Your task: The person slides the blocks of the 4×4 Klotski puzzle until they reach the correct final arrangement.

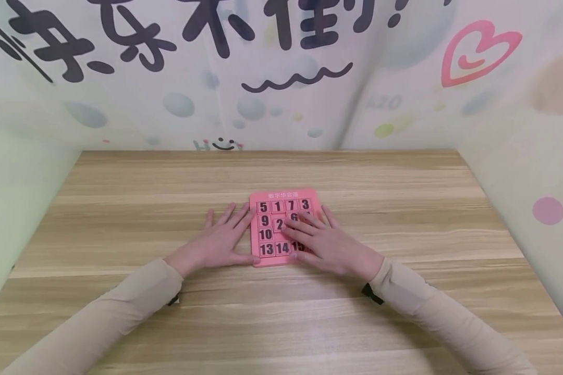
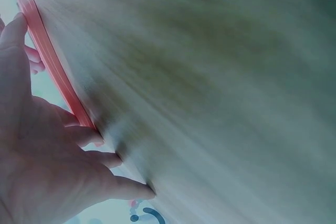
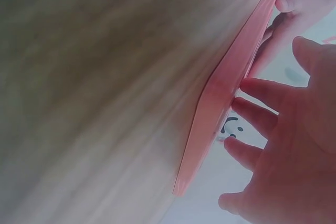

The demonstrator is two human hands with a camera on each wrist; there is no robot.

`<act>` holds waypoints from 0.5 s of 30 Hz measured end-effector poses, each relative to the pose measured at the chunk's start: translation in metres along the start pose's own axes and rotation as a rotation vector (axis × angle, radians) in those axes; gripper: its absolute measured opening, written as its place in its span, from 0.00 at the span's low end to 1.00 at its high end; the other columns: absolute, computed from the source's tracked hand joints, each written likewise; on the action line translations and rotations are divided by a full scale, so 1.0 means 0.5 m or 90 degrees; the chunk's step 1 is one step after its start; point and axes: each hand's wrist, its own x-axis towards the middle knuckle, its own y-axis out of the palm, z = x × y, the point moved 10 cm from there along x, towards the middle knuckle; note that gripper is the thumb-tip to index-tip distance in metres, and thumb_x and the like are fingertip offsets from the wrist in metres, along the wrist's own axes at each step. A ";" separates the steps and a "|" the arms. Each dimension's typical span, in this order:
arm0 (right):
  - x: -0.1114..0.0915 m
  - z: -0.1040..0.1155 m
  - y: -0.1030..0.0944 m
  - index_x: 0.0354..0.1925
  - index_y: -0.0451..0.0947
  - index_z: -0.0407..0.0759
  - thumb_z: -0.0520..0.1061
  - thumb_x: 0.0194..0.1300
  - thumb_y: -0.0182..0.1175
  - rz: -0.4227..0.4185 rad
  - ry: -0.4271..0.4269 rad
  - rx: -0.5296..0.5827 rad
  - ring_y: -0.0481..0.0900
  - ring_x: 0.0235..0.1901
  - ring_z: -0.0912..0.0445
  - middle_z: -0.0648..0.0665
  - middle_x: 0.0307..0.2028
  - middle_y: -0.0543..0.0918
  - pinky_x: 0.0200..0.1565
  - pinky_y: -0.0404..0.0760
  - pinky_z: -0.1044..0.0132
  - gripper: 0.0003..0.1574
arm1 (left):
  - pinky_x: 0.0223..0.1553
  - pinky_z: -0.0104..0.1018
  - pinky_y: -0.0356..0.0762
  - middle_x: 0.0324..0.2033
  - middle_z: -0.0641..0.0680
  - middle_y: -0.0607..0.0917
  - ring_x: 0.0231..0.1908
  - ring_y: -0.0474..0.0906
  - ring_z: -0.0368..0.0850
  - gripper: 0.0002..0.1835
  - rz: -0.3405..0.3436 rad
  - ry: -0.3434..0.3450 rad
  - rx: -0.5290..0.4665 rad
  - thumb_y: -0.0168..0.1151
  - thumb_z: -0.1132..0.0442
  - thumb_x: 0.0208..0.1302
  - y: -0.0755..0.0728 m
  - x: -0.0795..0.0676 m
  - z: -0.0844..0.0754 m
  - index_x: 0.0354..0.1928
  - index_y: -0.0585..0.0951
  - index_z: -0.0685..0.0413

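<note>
A pink number slide puzzle lies flat on the table, its numbered tiles facing up. My left hand rests along the puzzle's left side with fingers spread, the thumb at the lower left corner and the index fingertip on the left border. Over the right part of the board is my right hand; its straight fingers reach onto the tiles, near tile 2, and hide several of them. Tile 2 sits slightly lower than tile 9 beside it, with a pink gap underneath. Both wrist views show the puzzle's pink side edge.
The wood-grain table runs back to a white wall with large black characters and a pink heart outline. More white wall stands at the left and right. A black strap shows under the right sleeve.
</note>
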 end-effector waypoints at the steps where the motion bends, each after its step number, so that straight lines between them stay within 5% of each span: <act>1: 0.001 -0.001 0.001 0.73 0.59 0.52 0.66 0.74 0.39 0.003 0.003 0.000 0.46 0.73 0.46 0.49 0.73 0.57 0.68 0.33 0.38 0.37 | 0.63 0.70 0.27 0.75 0.58 0.42 0.72 0.34 0.63 0.58 -0.001 0.001 -0.001 0.53 0.26 0.56 0.000 0.000 0.000 0.76 0.45 0.57; 15: 0.011 -0.011 0.001 0.74 0.56 0.52 0.65 0.75 0.39 0.017 0.032 0.013 0.44 0.73 0.46 0.49 0.73 0.54 0.68 0.31 0.39 0.37 | 0.63 0.70 0.26 0.75 0.56 0.41 0.72 0.33 0.61 0.58 0.005 -0.003 -0.011 0.53 0.26 0.56 0.001 0.001 0.002 0.76 0.44 0.55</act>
